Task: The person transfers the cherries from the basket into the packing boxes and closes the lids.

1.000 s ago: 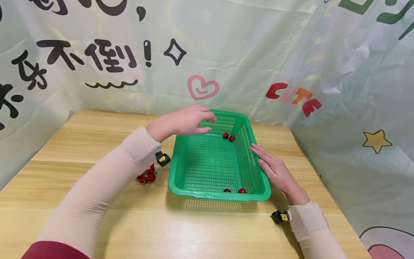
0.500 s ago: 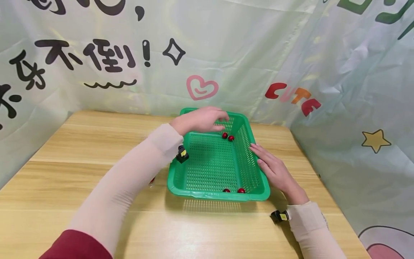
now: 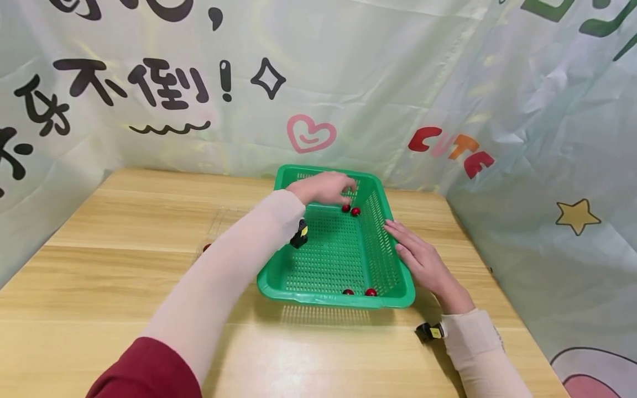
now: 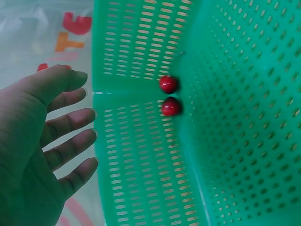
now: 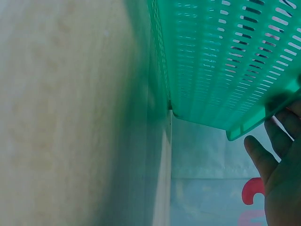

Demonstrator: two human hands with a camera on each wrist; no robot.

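A green plastic basket (image 3: 330, 301) with slotted walls stands on the table. My left hand (image 3: 328, 189) hangs over its far part, fingers spread and slightly bent, holding nothing. Two red cherries (image 4: 171, 107) lie side by side in the basket's far right corner, beyond my left fingertips in the left wrist view. Another cherry (image 3: 371, 292) and one partly hidden by the rim lie at the near wall. On the basket's right rim rests my right hand (image 3: 418, 257), fingers nearly straight; in the right wrist view its fingertips touch the rim and the thumb (image 5: 260, 153) stands apart.
Left of the basket lies a clear plastic box (image 3: 221, 218), mostly behind my left sleeve (image 3: 234, 271), with a bit of red fruit (image 3: 206, 247) showing. A printed cloth backdrop (image 3: 378, 83) rises behind the wooden table (image 3: 278, 354) and along its sides.
My left hand has moved right and deeper over the basket, toward the two far cherries. The left sleeve now covers more of the clear box. My right hand stays on the rim.
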